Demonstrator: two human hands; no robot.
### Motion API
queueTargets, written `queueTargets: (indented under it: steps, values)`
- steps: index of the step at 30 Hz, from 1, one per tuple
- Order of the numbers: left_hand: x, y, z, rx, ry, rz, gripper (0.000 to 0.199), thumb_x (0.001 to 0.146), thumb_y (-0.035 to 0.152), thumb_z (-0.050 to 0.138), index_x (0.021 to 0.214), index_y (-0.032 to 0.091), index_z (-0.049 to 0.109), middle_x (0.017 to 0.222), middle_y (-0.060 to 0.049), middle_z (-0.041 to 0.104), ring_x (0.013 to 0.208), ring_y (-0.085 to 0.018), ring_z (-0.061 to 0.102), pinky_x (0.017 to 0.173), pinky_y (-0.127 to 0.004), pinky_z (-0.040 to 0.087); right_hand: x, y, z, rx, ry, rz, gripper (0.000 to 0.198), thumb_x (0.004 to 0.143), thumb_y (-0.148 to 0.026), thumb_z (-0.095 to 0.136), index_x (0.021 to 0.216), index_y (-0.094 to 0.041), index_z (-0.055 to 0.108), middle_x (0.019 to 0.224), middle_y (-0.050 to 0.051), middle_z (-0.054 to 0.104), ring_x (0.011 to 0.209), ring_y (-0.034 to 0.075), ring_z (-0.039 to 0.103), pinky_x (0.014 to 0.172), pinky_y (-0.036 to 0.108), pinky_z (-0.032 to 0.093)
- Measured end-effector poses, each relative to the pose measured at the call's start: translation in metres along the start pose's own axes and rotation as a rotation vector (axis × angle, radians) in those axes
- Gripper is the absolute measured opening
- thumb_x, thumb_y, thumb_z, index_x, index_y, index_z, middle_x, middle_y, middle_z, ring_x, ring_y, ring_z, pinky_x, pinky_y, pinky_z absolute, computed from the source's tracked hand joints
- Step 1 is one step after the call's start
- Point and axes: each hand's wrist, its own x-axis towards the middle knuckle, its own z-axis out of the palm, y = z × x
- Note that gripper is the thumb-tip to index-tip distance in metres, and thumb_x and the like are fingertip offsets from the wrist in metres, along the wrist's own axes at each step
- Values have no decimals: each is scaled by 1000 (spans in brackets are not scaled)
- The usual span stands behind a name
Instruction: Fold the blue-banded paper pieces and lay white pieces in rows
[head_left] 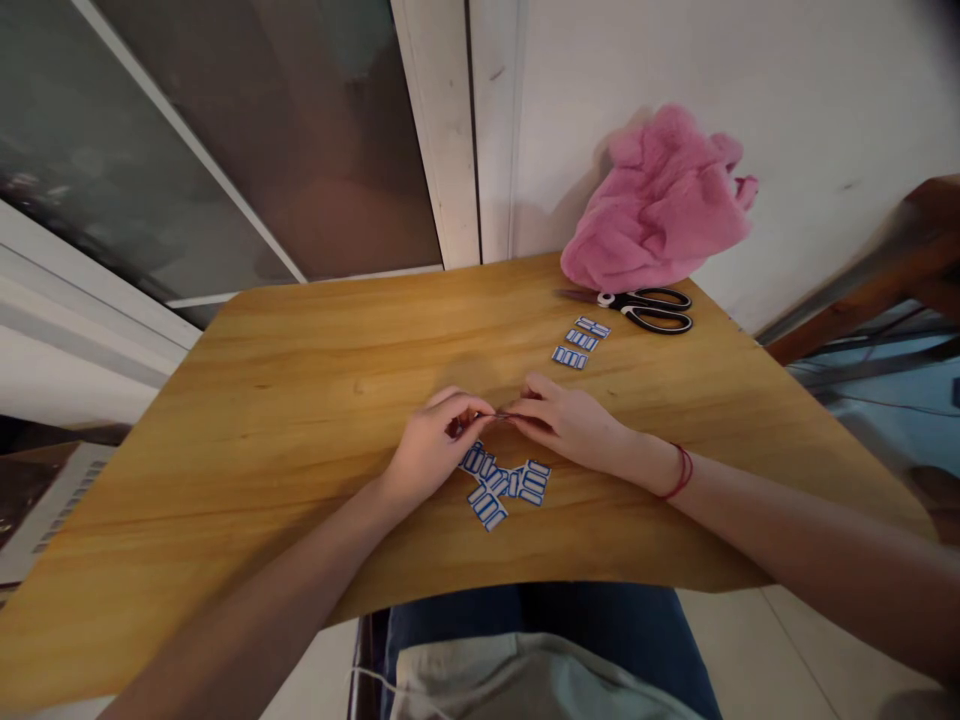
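My left hand (440, 433) and my right hand (564, 420) meet over the middle of the table, thumbs and fingers pinched. Between them is a thin, dark-edged flat piece (501, 416), seen nearly edge-on and mostly covered by the fingers, so its face is hidden. Just below the hands lies a loose, overlapping pile of small blue-and-white printed cards (487, 507). Farther off, beyond my right hand, a few similar cards (570, 357) lie in a short slanting row. A red string bracelet circles my right wrist.
Black-handled scissors (645, 308) lie at the table's far right, with blades pointing left. Behind them a pink plush cloth (664, 210) is heaped against the white wall. The wooden table (300, 400) meets a glass-panelled door frame at the back left. A cardboard box (56, 500) stands at the left.
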Motion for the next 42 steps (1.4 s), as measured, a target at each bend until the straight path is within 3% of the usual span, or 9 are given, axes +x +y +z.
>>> queueTargets:
  steps: [5,10,15,19,26,39,42]
  values:
    - [-1,-6,3,65,-30,30,8,84,18,59,87,21,65,80,1,53,66,-8,51,58,-19,41,2,2,0,17,-43,28,26,93,-28,47,108,-20,66,89,4,60,73,13,57,62,24,38]
    - [-1,-7,2,102,-87,-23,5,85,20,58,85,22,63,68,4,48,62,-9,47,58,-20,39,3,2,-1,83,8,36,22,91,-25,50,105,-20,66,84,2,61,72,12,55,63,23,37]
    - [1,-8,2,82,-128,-86,4,85,24,57,83,21,59,66,5,54,62,-9,50,60,-21,40,3,4,-1,97,23,68,19,89,-25,52,101,-18,66,80,2,60,67,11,51,61,23,34]
    - [1,-10,5,46,-154,-120,7,85,24,56,92,22,58,69,5,56,63,-9,52,60,-21,41,3,4,1,117,23,67,19,90,-27,51,100,-18,66,79,2,61,66,11,51,61,22,34]
    - [4,-12,9,34,-179,-101,11,85,24,55,95,22,56,72,4,55,64,-10,51,61,-22,42,5,4,2,137,16,111,17,89,-29,54,95,-18,65,77,1,63,66,11,52,58,22,32]
    - [10,-9,-1,50,-148,-107,7,84,22,56,80,20,61,71,2,54,68,-12,50,64,-25,40,5,5,4,174,58,140,16,88,-28,55,94,-19,66,81,2,67,68,12,57,62,24,37]
    - [14,-15,-8,90,-127,-127,9,84,21,55,78,19,62,74,0,54,74,-14,51,69,-26,41,4,4,3,221,99,146,21,91,-26,48,101,-18,64,96,5,69,80,15,61,70,25,41]
